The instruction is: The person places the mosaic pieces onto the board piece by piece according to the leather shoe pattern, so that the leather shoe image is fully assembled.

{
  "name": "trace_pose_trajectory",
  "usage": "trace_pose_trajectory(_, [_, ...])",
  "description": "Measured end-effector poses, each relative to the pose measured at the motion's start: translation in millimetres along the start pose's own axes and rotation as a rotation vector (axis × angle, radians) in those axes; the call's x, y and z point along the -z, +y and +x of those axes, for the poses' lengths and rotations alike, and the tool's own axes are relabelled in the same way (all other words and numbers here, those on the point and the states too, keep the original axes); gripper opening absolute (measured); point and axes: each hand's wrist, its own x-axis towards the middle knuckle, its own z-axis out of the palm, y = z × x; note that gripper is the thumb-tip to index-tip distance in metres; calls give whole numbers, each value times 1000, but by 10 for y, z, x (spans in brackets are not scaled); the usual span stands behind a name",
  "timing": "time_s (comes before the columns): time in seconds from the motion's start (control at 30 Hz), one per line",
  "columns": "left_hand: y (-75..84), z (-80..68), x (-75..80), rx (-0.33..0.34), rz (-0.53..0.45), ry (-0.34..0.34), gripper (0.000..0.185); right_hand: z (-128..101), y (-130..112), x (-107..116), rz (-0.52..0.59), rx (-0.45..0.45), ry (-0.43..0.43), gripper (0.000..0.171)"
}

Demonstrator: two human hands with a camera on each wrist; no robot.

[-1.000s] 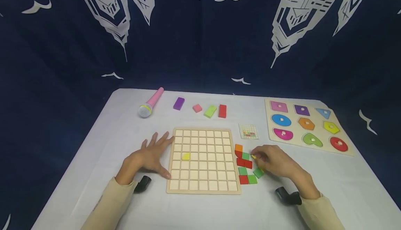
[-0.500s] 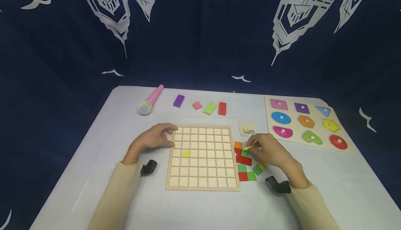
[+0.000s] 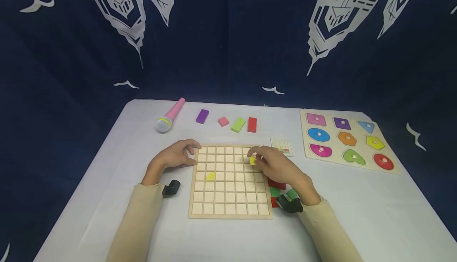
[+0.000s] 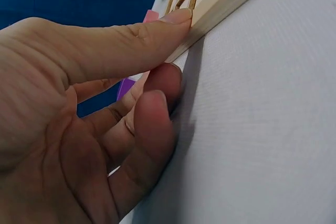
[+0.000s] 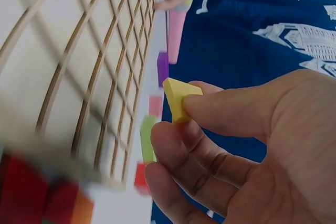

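Observation:
A wooden grid board (image 3: pixel 230 216) lies flat on the white table, with one yellow tile (image 3: pixel 210 176) set in a cell on its left side. My left hand (image 3: pixel 175 155) holds the board at its far left corner; the left wrist view shows the thumb (image 4: pixel 176 18) against the wooden edge and the other fingers curled. Over the board's upper right part, my right hand (image 3: pixel 280 166) pinches a second yellow tile (image 5: pixel 181 98) between thumb and fingers. Red and green tiles (image 3: pixel 276 184) lie right of the board, partly hidden under the right hand and wrist.
A small printed pattern card (image 3: pixel 282 147) lies past the board's right corner. Behind the board are purple (image 3: pixel 202 116), pink, green and red blocks and a pink toy microphone (image 3: pixel 170 115). A shape puzzle board (image 3: pixel 350 141) occupies the far right.
My right hand has picked up a yellow tile from the pile and carried it left over the board. My left hand has shifted from spread along the left edge to holding the far left corner.

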Motion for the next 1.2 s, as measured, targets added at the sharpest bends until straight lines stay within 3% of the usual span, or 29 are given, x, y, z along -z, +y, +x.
trace_pose_trajectory(0.13, [-12,3,17,-9,-5,1,57,175,-104,-107,55,75,-19,15])
trace_pose_trajectory(0.27, [-8,-6,19,-4,-7,-1,56,251,-181,-243,80,94,-74,13])
trace_pose_trajectory(0.43, [1,-9,4,5,-12,-8,56,247,-229,-370,67,65,-128,13])
trace_pose_trajectory(0.67, [18,-6,3,10,-21,-6,56,259,-280,-469,80,-1,-87,9])
trace_pose_trajectory(1.03, [-13,10,7,5,-34,-13,56,242,-409,-517,-23,-100,-53,12])
trace_pose_trajectory(1.13, [-17,11,14,-2,-37,-15,57,235,-442,-524,-78,-74,-33,11])
trace_pose_trajectory(1.2, [-25,13,23,-2,-33,-13,57,218,-482,-533,-174,-35,-38,11])
